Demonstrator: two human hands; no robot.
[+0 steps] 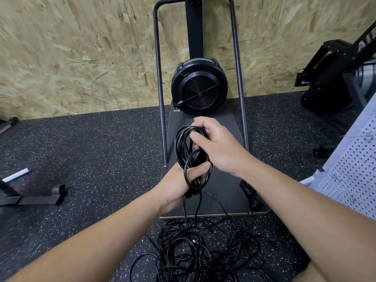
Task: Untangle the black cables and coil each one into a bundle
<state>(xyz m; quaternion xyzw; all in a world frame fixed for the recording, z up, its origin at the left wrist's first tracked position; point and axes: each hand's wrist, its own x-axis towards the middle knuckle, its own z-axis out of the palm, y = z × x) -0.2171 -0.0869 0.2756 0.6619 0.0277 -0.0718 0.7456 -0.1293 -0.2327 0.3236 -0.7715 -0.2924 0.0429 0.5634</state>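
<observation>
A black cable coil (183,145) of several loops stands upright between my hands. My left hand (179,184) grips the bottom of the loops, fingers curled round them. My right hand (213,143) holds the top of the coil, thumb pressed on the strands. Two strands hang from my left hand down to a tangled heap of black cables (195,247) on the floor. A finished black bundle (251,195) lies on the machine's platform at the right.
A black fan machine (199,90) with a grey tube frame stands on a dark platform (225,180) against the chipboard wall. Speckled rubber floor all round. A metal stand foot (38,197) at left; a white perforated panel (350,169) and black equipment at right.
</observation>
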